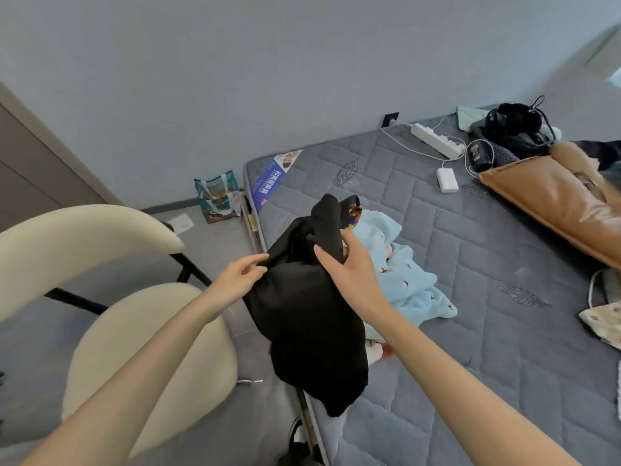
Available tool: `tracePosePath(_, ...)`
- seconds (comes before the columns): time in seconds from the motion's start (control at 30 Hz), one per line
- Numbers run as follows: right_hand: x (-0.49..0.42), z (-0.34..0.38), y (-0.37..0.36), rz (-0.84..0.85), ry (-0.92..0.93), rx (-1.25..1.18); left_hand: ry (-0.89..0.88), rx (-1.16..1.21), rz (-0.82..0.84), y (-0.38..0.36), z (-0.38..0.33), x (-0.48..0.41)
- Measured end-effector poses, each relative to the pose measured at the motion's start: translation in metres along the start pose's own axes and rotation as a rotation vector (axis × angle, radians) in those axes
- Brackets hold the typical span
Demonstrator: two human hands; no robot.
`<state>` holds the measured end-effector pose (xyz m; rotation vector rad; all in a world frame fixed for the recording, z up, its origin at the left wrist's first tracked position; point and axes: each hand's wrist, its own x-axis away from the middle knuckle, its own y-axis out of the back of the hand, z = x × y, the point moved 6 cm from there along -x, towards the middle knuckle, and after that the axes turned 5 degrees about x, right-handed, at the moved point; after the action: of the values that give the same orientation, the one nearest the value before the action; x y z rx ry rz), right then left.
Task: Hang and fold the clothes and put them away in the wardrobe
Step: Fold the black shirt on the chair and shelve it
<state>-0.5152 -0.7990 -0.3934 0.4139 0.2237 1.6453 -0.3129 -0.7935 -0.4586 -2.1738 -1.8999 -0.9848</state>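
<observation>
A black garment (pixel 309 317) hangs bunched over the near left corner of the grey quilted mattress (pixel 470 264). My left hand (pixel 240 277) pinches its left edge between thumb and fingers. My right hand (pixel 349 264) grips the upper folds, fingers curled into the cloth. Behind the black garment lies a light blue garment with small bird prints (pixel 403 274), crumpled on the mattress. A dark patterned piece of cloth (pixel 353 210) peeks out beyond the black one.
A cream chair (pixel 134 331) stands at my left. A teal bag (pixel 216 196) leans by the wall. On the mattress lie a power strip (pixel 437 140), a white charger (pixel 447 179), a brown cushion (pixel 557 200), black items (pixel 514 126) and a patterned bag (pixel 605 321).
</observation>
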Motion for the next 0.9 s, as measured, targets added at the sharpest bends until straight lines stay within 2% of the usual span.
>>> tracePosePath(0.2, 0.014, 0.114, -0.059, 0.122, 0.132, -0.07, -0.04, 0.085, -0.124, 0.073, 0.011, 0.084)
tracePosePath(0.27, 0.02, 0.15, -0.078, 0.161, 0.178, -0.165, -0.067, 0.146, -0.133, 0.093, 0.01, 0.116)
tracePosePath(0.43, 0.041, 0.237, -0.136, 0.258, 0.263, -0.336, -0.212, 0.294, -0.136, 0.141, -0.004, 0.193)
tracePosePath(0.57, 0.068, 0.296, -0.184, 0.349, 0.317, -0.481, -0.31, 0.424, -0.199, 0.18, -0.005, 0.235)
tracePosePath(0.67, 0.095, 0.337, -0.217, 0.468, 0.349, -0.564, -0.354, 0.448, -0.355, 0.213, -0.002, 0.26)
tracePosePath(0.77, 0.117, 0.368, -0.243, 0.61, 0.405, -0.538, -0.4, 0.391, -0.559, 0.244, 0.0, 0.285)
tracePosePath(0.9, 0.131, 0.389, -0.258, 0.639, 0.463, -0.433, -0.384, 0.273, -0.783, 0.281, 0.027, 0.309)
